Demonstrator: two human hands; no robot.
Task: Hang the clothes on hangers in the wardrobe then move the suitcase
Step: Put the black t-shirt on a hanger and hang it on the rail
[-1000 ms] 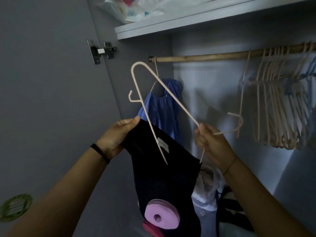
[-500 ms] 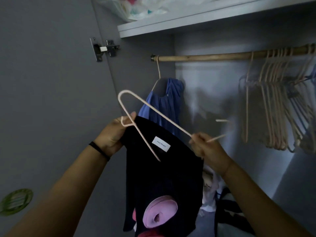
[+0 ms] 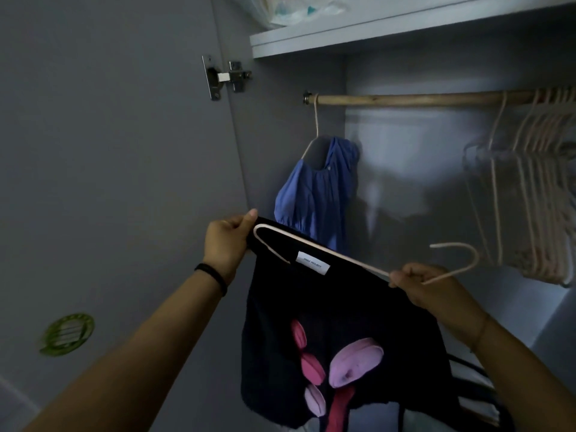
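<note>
Hanging | your left hand (image 3: 225,241) pinched black top (image 3: 327,332) collar open | right hand (image 3: 427,285) closed on hanger (image 3: 324,251), feeding its shoulder inside

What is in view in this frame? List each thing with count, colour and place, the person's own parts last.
black top: one, black with pink print and a white label, held up in front of the wardrobe
hanger in hand: one, pale pink, partly inside the top's neck
blue garment: one, blue, hanging at the rail's left end
rail: one, wooden, under the shelf
empty hangers: a bunch, pale pink, at the rail's right end
shelf: one, white, top
plastic bag: one, clear, on the shelf
hinge: one, metal, on the door
sticker: one, green, low on the door
left hand: grip on the top's neck; black wristband
right hand: grip on the hanger
</note>
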